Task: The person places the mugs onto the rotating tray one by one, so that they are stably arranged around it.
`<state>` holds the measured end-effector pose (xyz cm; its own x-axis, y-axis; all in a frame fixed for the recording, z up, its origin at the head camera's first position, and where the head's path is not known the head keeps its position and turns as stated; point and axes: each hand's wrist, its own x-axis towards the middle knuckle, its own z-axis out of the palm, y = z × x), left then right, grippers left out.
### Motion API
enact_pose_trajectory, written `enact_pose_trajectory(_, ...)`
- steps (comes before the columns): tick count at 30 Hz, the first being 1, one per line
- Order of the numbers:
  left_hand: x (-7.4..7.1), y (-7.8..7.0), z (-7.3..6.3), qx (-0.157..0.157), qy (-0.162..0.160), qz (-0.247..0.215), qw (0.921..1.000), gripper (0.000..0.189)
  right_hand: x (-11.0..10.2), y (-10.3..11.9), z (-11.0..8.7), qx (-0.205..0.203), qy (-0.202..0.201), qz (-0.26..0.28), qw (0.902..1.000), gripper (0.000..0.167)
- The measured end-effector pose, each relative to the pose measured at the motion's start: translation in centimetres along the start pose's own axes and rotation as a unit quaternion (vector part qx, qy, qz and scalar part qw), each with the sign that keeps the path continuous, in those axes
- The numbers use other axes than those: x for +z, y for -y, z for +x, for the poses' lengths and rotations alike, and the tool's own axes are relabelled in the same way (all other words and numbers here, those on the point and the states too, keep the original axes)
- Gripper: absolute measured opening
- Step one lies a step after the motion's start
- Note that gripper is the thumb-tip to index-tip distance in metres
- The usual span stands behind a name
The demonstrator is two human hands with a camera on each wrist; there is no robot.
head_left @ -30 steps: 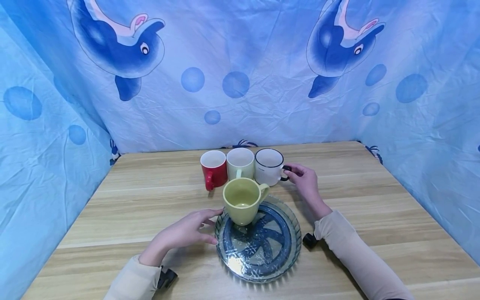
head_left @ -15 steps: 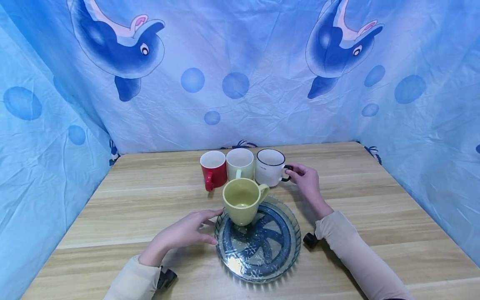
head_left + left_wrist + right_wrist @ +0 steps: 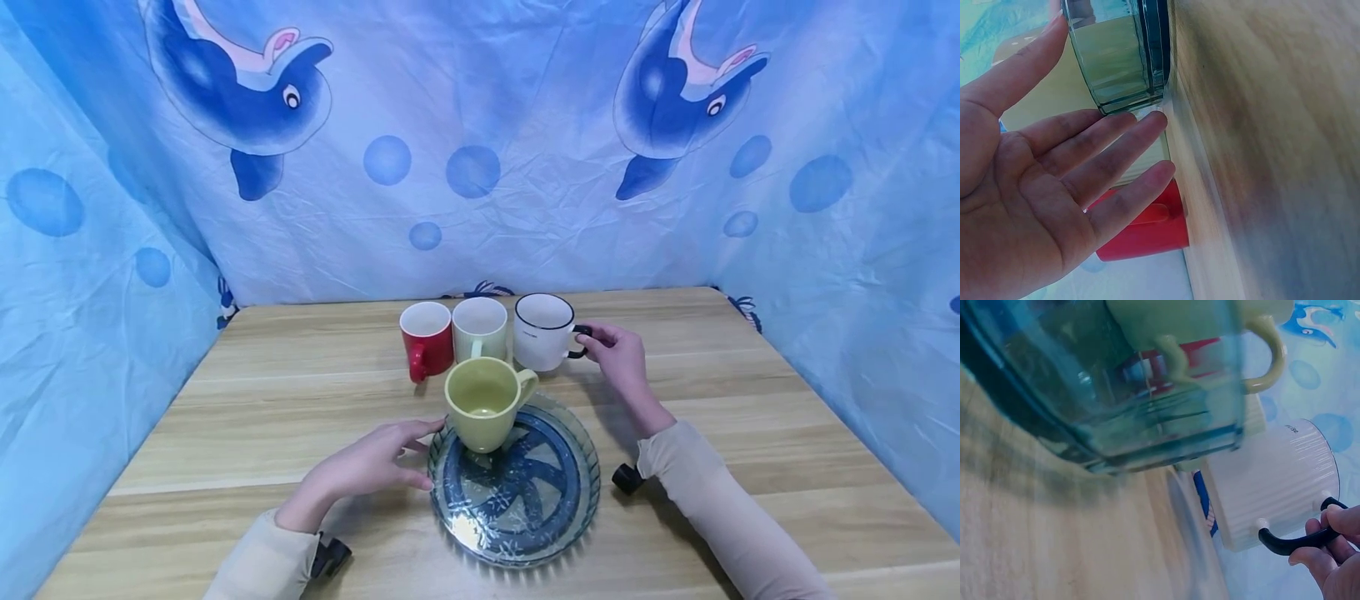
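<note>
Rightward and slightly up from its place half a second ago, our white mug [image 3: 542,337] is now just beside the pale green mug [image 3: 492,335], a thin gap between them. Our right hand [image 3: 618,358] pinches its black handle [image 3: 1291,545]; our left hand [image 3: 367,462] is spread at the rim of the glass dish [image 3: 588,492]. We cannot tell whether the mug's base touches the table [image 3: 750,433]. We should pinch firmly, keep it level and clear the yellow mug [image 3: 480,423].
</note>
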<state>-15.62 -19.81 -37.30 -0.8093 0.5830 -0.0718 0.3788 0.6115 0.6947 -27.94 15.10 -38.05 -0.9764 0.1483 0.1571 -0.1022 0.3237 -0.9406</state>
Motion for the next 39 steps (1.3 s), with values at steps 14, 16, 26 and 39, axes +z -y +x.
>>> enact_pose_trajectory(14,0.0,0.1,-0.1,-0.004,-0.003,-0.008,1.0,0.08,-1.6,1.4,-1.4,0.034,0.009,0.05,0.9981,0.036)
enact_pose_trajectory(16,0.0,0.1,-0.1,-0.004,-0.005,-0.009,0.9999,0.08,-1.8,1.6,-1.7,0.033,0.01,0.052,0.9981,0.036)
enact_pose_trajectory(26,0.1,0.2,-0.1,0.004,-0.012,0.008,0.9999,0.082,-3.1,2.1,-3.3,0.007,0.017,0.067,0.9976,0.04)
enact_pose_trajectory(39,0.2,-0.3,-0.4,-0.014,-0.035,0.013,0.9992,0.076,-5.3,2.1,-4.9,-0.005,0.018,0.092,0.9956,0.031)
